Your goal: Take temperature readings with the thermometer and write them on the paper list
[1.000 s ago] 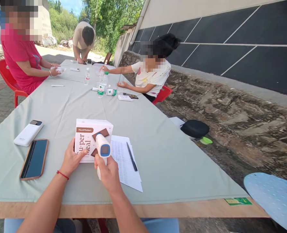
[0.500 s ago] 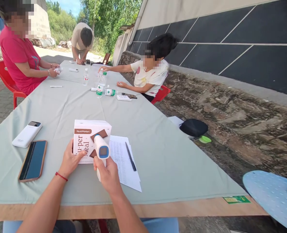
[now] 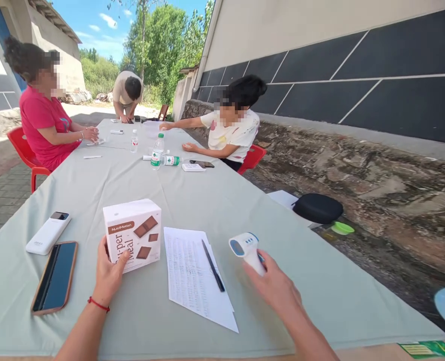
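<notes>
Head view: the left hand (image 3: 108,275) rests against the near lower corner of a white cardboard box (image 3: 133,234) printed with brown squares, fingers curled on its front face, the box standing upright on the smooth pale green tablecloth (image 3: 245,200); the right hand (image 3: 273,286) is closed around the grip of a white plastic thermometer gun (image 3: 246,249), its rounded head with a blue-rimmed screen lifted just above the cloth, right of the box and apart from it; between the two hands lies a flat printed paper sheet (image 3: 192,273) with a slim black pen (image 3: 212,258) across it; left of the box sit a glossy dark phone (image 3: 54,277) in a brown case and a white power bank (image 3: 48,233), side by side; the cloth beyond the box runs bare up to the plastic bottles (image 3: 158,152); the wooden table edge (image 3: 376,353) shows at the near right corner; other people sit at the far end.
</notes>
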Demonstrator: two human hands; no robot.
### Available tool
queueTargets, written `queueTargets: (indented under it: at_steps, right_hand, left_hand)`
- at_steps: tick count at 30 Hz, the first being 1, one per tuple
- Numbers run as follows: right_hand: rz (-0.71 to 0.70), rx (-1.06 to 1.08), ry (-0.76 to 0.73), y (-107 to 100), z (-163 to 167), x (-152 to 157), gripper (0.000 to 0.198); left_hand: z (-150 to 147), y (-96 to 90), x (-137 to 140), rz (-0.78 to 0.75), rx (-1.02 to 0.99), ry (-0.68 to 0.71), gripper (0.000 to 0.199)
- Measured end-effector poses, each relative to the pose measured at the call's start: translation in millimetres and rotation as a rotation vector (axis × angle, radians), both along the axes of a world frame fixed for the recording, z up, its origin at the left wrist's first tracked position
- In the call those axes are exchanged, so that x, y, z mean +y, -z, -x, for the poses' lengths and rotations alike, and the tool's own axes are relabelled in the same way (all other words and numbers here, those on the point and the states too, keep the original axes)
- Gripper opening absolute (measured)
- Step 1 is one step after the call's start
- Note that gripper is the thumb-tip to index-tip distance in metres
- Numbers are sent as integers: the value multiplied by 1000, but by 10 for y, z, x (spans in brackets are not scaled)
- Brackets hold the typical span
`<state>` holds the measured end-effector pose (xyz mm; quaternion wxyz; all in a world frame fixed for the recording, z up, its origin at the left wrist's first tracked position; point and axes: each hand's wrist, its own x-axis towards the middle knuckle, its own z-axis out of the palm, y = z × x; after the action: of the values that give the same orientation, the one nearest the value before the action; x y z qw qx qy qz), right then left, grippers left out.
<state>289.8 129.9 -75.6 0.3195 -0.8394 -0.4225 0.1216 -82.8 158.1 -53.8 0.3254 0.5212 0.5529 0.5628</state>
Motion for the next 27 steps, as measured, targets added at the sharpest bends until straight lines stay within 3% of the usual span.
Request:
queueTargets:
  at_steps: [4, 8, 12, 15, 19, 23, 27]
  right_hand:
    - [166, -197, 13, 274, -489, 43, 55]
    - [242, -294, -28, 376, -593, 21, 52]
    - [151, -441, -46, 207, -432, 26, 41]
    - [42, -320, -193, -19, -185, 72, 32]
    - [170, -109, -437, -207, 175, 211, 18]
    - [158, -148, -467, -172, 415, 320, 19]
    - [46, -35, -467, 11, 424, 364, 36]
  left_hand:
    - [-2, 68, 14, -33, 12, -17, 67]
    - [2, 99, 59, -66, 62, -16, 65]
    - [10, 67, 128, -85, 113, -28, 59]
    - [6, 11, 172, -98, 115, -39, 63]
    - [-9, -60, 230, -113, 139, 1, 66]
    - [-45, -114, 260, -138, 162, 19, 59]
    - [-92, -164, 254, -141, 188, 28, 58]
